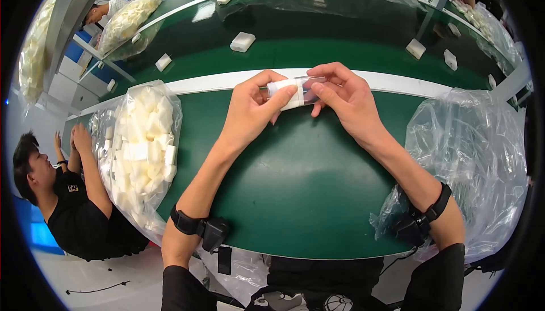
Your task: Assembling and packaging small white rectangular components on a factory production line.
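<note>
Above the far edge of the green worktop, both hands meet on one small piece. My left hand [254, 102] pinches its white plastic body [292, 96] between thumb and fingers. On the other end, my right hand [346, 98] grips a clear plastic cover [314, 82] with thumb and fingertips. The clear part and the white part sit end to end, partly covered by my fingers. Whether they are fully joined cannot be made out.
A clear bag of white plastic pieces [145, 146] lies at the left, and a large clear plastic bag [468, 169] at the right. Beyond the white rail [210, 83], white pieces [243, 42] lie on the green conveyor belt [289, 55]. A co-worker [74, 203] sits left.
</note>
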Tool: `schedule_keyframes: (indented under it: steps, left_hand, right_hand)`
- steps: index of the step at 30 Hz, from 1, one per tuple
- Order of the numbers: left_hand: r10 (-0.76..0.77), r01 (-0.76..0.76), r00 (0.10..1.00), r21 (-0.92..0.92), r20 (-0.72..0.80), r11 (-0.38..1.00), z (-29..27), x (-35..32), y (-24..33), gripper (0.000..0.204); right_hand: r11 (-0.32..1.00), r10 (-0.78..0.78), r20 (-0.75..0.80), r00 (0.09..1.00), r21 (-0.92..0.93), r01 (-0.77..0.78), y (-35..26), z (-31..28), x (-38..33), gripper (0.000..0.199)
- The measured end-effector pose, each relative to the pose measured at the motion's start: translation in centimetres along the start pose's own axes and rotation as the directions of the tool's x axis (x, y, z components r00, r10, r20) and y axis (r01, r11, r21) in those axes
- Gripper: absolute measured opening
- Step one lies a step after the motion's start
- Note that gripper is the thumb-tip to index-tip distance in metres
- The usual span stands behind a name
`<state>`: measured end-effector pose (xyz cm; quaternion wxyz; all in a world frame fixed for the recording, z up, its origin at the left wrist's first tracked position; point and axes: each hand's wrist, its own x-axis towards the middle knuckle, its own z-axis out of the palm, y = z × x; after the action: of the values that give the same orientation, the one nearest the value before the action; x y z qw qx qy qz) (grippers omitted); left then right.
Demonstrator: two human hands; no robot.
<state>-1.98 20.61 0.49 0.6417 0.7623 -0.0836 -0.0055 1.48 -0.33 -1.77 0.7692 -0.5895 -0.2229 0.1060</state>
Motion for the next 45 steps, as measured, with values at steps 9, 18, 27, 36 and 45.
schedule_keyframes:
  steps: [9,18,27,36,45]
  left_hand:
    - [0.091,-0.104,0.991,-0.138,-0.097,0.985,-1.0,0.7,-0.6,0.029]
    - [0.016,-0.019,1.0,-0.179,-0.014,0.984,0.0,0.1,-0.2,0.015]
    - [0.031,-0.032,0.999,-0.072,-0.009,0.997,0.1,-0.3,0.2,0.017]
    - [0.362,-0.355,0.932,0.143,-0.026,0.924,-0.5,0.2,-1.0,0.031]
    - [0.089,-0.086,0.996,-0.209,0.005,0.974,-0.9,0.0,-0.3,0.045]
  right_hand:
    - [0.984,-0.172,-0.131,0.976,-0.073,0.163,-0.3,-0.2,0.3,0.027]
    - [0.985,-0.138,-0.032,0.99,-0.105,0.134,-0.3,-0.1,-0.1,0.024]
    - [0.989,-0.118,0.021,0.993,-0.087,0.119,-0.4,0.1,-0.1,0.024]
    - [0.986,-0.152,0.104,0.983,-0.055,0.158,0.0,0.4,0.0,0.038]
    - [0.968,-0.198,0.099,0.975,-0.137,0.21,-0.3,0.8,0.1,0.046]
